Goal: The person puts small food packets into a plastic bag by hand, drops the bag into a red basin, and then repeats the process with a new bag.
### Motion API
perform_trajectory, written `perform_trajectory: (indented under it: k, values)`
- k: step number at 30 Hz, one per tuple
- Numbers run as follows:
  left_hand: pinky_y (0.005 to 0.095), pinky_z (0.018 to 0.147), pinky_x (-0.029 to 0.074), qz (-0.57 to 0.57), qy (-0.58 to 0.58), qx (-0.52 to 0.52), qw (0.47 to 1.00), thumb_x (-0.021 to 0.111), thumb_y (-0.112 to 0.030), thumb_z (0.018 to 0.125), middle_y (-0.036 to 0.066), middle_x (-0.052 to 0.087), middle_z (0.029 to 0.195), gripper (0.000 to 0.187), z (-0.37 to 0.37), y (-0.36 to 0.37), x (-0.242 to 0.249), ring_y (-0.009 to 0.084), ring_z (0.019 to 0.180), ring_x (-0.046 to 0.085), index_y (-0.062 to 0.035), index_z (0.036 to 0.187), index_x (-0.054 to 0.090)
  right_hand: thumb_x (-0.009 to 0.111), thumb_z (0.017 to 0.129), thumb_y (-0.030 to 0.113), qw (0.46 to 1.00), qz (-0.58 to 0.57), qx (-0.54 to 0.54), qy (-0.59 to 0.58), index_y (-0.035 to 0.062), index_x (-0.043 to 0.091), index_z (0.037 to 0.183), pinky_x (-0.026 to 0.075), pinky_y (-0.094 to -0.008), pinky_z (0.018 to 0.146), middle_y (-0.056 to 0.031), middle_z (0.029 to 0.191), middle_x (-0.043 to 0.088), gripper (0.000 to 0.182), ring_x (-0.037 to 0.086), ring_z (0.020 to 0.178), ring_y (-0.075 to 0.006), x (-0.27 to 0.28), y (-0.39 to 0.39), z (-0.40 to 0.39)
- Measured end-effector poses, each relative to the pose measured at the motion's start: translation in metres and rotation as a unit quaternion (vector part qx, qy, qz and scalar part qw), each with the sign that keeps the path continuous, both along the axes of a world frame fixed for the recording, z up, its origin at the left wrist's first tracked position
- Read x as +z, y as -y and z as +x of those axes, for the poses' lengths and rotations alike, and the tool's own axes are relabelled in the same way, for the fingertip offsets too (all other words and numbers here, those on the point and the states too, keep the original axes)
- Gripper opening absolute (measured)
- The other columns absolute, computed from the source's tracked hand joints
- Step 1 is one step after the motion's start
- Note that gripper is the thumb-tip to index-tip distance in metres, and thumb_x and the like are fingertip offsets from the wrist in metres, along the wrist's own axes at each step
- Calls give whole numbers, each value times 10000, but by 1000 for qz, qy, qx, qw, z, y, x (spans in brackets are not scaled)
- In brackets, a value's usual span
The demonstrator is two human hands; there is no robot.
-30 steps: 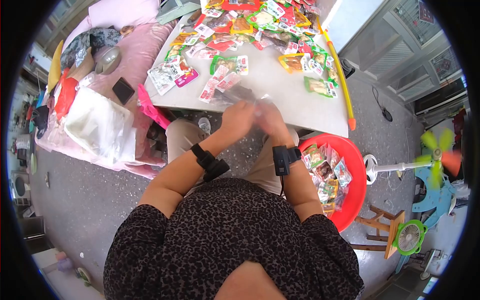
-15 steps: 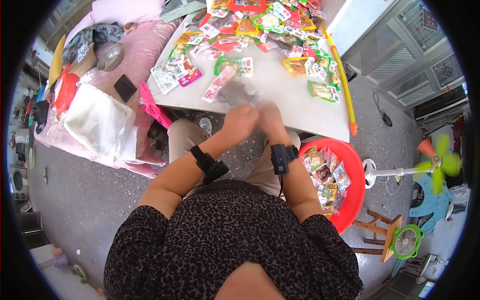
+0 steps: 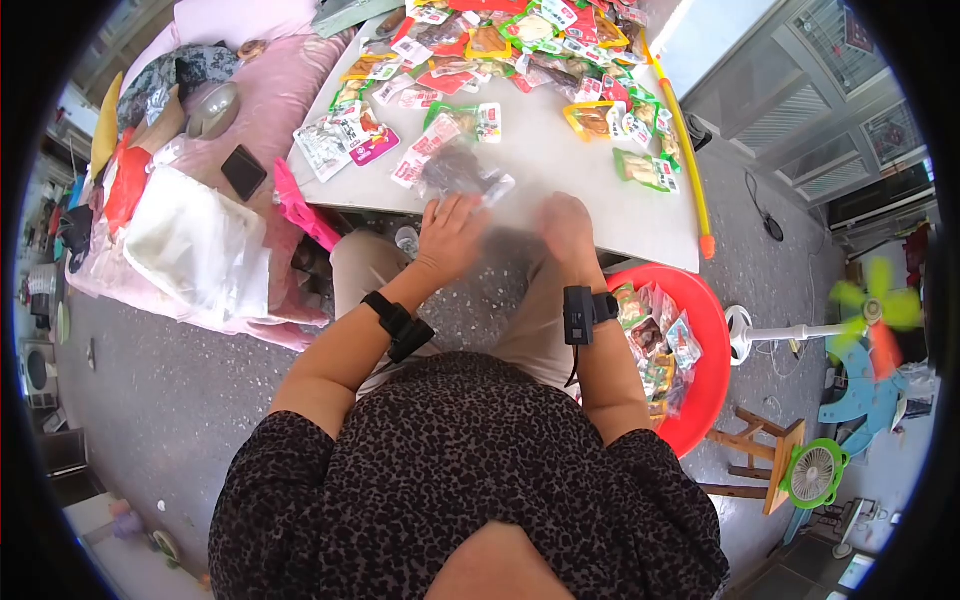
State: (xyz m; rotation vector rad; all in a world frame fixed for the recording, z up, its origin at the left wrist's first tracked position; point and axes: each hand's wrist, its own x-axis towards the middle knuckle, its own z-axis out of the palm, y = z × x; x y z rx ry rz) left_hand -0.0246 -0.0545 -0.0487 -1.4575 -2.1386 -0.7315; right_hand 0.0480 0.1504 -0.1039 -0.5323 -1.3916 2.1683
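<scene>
A clear plastic pouch (image 3: 455,172) with dark contents and a red-and-white label lies near the table's front edge. My left hand (image 3: 450,236) is at its near side, fingers spread slightly apart and fingertips close to the plastic. To the right, my right hand (image 3: 568,230) hovers at the table edge, away from the pouch, its fingers smeared by motion. A green snack packet (image 3: 488,122) lies just behind the pouch. White and magenta packets (image 3: 345,140) rest on the left of the table.
Many colourful packets (image 3: 485,42) are heaped at the back of the table (image 3: 560,165). A yellow pole (image 3: 688,150) runs along its right edge. Below on the right stands a red basin (image 3: 712,350) holding more packets. A pink-covered bed (image 3: 290,110) is at left; a fan (image 3: 875,308) stands right.
My hands, close together before, have parted: the left moved left and the right moved right. The pouch, blurred under them earlier, now lies more clearly visible on the table.
</scene>
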Motion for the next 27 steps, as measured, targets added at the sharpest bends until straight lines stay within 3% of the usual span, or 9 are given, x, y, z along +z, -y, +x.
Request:
perform_trajectory:
  k: [3, 10, 14, 17, 20, 21, 23, 25, 27]
  values:
    - [433, 852, 297, -2, -24, -7, 1000, 564, -94, 593, 103, 438, 1090, 369, -8, -3, -9, 283, 1034, 393, -96, 960, 527, 529, 736, 68, 998, -55, -9, 37, 48, 445, 900, 399, -220, 466, -43, 737, 524, 185, 530, 598, -139, 42, 16, 0]
    - [448, 854, 303, 14, -6, -7, 1000, 527, -92, 623, 110, 448, 1081, 318, -7, 0, -1, 298, 1032, 398, -88, 941, 539, 530, 741, 77, 995, -93, -16, 33, 50, 467, 900, 412, -228, 513, -32, 764, 521, 172, 538, 643, -139, 66, 37, 9]
    - [436, 865, 304, 67, 20, -26, 997, 511, -63, 646, 124, 445, 1082, 277, -17, 4, 21, 322, 1037, 391, -59, 921, 542, 518, 755, 87, 993, -8, -45, 110, 48, 466, 916, 412, -232, 577, -34, 816, 515, 173, 528, 717, -130, 80, 38, 8]
    - [369, 840, 350, 182, 77, -45, 979, 488, -46, 719, 132, 482, 1023, 223, -26, 6, 53, 307, 986, 445, -33, 937, 535, 530, 752, 87, 995, 36, -36, 82, 39, 459, 952, 418, -258, 648, -41, 875, 514, 218, 517, 791, -135, 93, 37, 8]
    - [296, 790, 390, 233, 253, -64, 937, 438, -73, 797, 139, 527, 923, 196, -36, 11, 89, 270, 920, 504, -12, 963, 522, 548, 739, 73, 990, 134, -32, 14, 23, 444, 1005, 412, -275, 727, -62, 949, 506, 290, 497, 890, -159, 105, 35, 7]
    - [244, 697, 410, 217, 311, -49, 924, 409, -103, 829, 97, 552, 818, 209, -38, 14, 99, 176, 784, 533, -8, 978, 519, 560, 732, 75, 987, 158, -17, -8, 15, 436, 1024, 405, -285, 750, -72, 977, 497, 323, 487, 917, -167, 115, 37, 7]
    - [231, 667, 400, 195, 418, -52, 886, 402, -112, 831, 58, 541, 797, 215, -39, 22, 120, 126, 737, 500, -11, 978, 522, 583, 716, 78, 978, 203, 13, -49, 0, 421, 1061, 390, -304, 796, -92, 1031, 479, 389, 466, 972, -182, 144, 45, 13]
    - [204, 616, 376, 197, 490, -66, 847, 399, -130, 834, 0, 509, 763, 215, -37, 23, 122, 57, 668, 430, -11, 958, 529, 616, 691, 122, 956, 283, 74, -26, -15, 412, 1079, 381, -314, 811, -116, 1066, 460, 459, 448, 999, -195, 173, 53, 21]
    - [218, 683, 368, 182, 532, -72, 824, 389, -117, 834, 14, 522, 812, 205, -28, 26, 119, 79, 730, 447, -3, 935, 526, 639, 666, 173, 919, 371, 134, 20, -28, 407, 1091, 377, -323, 817, -141, 1075, 458, 524, 450, 1002, -215, 197, 61, 29]
